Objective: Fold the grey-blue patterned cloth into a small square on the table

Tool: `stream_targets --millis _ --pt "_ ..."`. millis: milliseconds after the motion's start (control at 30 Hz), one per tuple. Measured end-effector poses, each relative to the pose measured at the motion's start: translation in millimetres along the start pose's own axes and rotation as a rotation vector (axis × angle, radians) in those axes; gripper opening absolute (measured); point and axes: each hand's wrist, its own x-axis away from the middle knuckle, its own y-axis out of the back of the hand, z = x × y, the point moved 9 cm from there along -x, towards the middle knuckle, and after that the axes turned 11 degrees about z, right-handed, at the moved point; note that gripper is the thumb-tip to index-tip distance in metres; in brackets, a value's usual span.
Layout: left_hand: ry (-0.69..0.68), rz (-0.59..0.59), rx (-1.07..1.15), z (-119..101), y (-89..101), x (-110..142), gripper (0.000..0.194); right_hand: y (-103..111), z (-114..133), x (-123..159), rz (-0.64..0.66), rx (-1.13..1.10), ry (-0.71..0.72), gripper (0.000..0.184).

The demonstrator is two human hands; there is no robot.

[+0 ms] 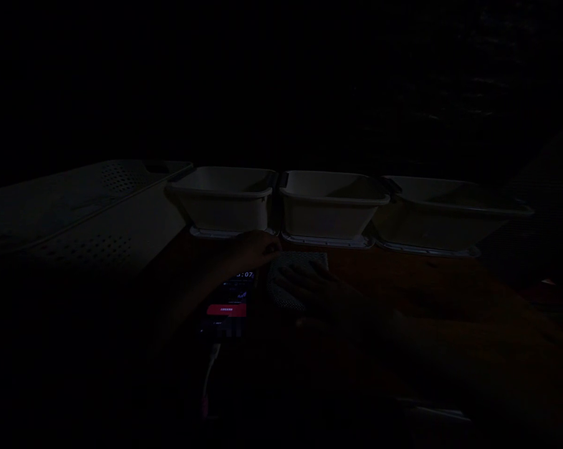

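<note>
The view is very dark. My right hand point(307, 284) lies flat with its fingers spread on a light patterned cloth point(319, 259) on the brown table. Just left of the cloth is my left hand point(261, 245), its fingers curled in; whatever they may hold is lost in the dark. The left forearm crosses over a lit phone point(226, 310), hiding part of its screen. A pale cable point(211, 362) runs from the phone's near end.
Three light tubs stand in a row behind my hands: a left tub point(229, 209), a middle tub point(330, 215) and a right tub point(426, 227), all on pale bases. A large perforated basket point(154, 202) is at the left. The table point(403, 287) extends right.
</note>
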Motion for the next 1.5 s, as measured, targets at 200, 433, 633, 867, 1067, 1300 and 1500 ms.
stream_targets --millis 200,433,633,867,1067,1300,1500 --pt "0.022 0.006 -0.016 1 -0.4 -1 0.019 -4 5 0 0.012 0.049 0.048 0.071" --pt "0.012 0.007 -0.010 0 -0.2 -1 0.019 -6 8 2 0.021 0.065 0.096 0.071" --pt "0.014 0.007 0.000 2 -0.8 -1 0.019 -1 13 2 0.072 0.017 0.089 0.068" --pt "0.016 -0.001 0.070 5 -1.4 0 0.018 -2 12 0 0.114 0.024 0.049 0.056" --pt "0.010 -0.049 0.158 5 4.6 0 0.019 -4 4 -1 0.063 0.067 0.046 0.049" --pt "0.009 -0.133 0.171 8 13.1 0 0.022 0 -4 2 0.045 0.093 0.004 0.053" --pt "0.031 -0.102 0.188 9 10.8 -1 0.020 2 -1 1 0.047 0.116 0.002 0.055"
